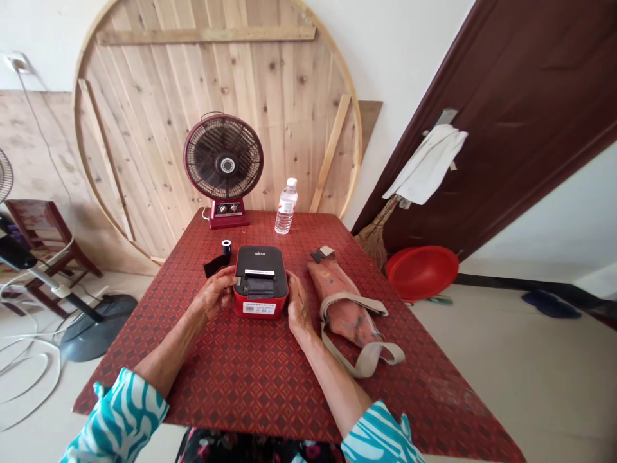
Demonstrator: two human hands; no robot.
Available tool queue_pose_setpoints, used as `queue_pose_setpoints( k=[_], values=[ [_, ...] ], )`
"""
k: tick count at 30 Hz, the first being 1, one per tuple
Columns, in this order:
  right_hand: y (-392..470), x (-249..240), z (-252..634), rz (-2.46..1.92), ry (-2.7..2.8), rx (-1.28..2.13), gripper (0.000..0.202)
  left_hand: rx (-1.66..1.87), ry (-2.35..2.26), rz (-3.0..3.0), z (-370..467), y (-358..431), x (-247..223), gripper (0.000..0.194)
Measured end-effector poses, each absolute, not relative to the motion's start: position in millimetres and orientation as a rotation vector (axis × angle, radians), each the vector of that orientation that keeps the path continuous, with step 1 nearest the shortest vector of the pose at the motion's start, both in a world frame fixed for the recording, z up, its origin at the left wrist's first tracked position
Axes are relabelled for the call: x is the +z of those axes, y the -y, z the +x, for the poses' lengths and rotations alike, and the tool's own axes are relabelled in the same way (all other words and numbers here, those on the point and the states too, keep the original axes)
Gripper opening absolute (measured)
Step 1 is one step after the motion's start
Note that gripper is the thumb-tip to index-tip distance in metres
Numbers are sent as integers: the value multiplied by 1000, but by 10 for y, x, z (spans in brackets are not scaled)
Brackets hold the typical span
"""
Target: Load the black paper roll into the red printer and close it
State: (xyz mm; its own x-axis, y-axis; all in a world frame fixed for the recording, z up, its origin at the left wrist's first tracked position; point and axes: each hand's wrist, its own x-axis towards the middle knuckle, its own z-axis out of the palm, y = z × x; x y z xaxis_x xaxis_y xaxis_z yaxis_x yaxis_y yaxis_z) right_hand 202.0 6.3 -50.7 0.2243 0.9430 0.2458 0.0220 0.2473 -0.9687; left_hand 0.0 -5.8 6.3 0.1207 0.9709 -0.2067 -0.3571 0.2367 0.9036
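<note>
A red and black label printer (261, 262) rests on the patterned table in front of me, its lid closed and a dark strip at its front slot. My left hand (216, 292) is at its left side, with curled fingers and the fingertips pressed on the front left corner. Along the right side lies my right hand (297, 302), its palm against the casing and its fingertips partly hidden. Together the two hands hold the printer between them. Just behind the left hand are a small roll with a white core (226, 245) and a loose black strip (216, 265).
On the red table (231, 386), a worn orange-brown bag (337, 289) with a pale strap lies right of the printer. A water bottle (286, 209) and a dark red fan (224, 161) stand at the back. A red basin (424, 273) is beyond the right edge.
</note>
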Motion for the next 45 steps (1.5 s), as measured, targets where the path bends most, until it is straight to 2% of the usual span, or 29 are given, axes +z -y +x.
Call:
queue_pose_setpoints(
  k=[19,22,27,31,36,40,45],
  values=[
    [-84,-543,2033,-1127,1154,845,52,1181,-1008,829,8,81,53,77],
    [-79,-518,2036,-1132,1165,834,54,1214,-1043,956,-27,91,124,70],
    [-83,-492,2036,-1120,1180,838,56,1349,-1209,1375,-1,-48,455,39],
    [-116,-519,2027,-1093,1163,844,53,1061,-1233,1985,217,-317,651,16],
    [-146,-561,2017,-1055,1127,883,46,277,-1460,2500,524,-658,721,27],
    [-150,-561,2002,-1020,1071,921,41,10,-1495,2531,617,-807,814,21],
    [-165,-553,1994,-1003,1075,931,39,-249,-1558,2577,640,-754,839,29]
  ],
)
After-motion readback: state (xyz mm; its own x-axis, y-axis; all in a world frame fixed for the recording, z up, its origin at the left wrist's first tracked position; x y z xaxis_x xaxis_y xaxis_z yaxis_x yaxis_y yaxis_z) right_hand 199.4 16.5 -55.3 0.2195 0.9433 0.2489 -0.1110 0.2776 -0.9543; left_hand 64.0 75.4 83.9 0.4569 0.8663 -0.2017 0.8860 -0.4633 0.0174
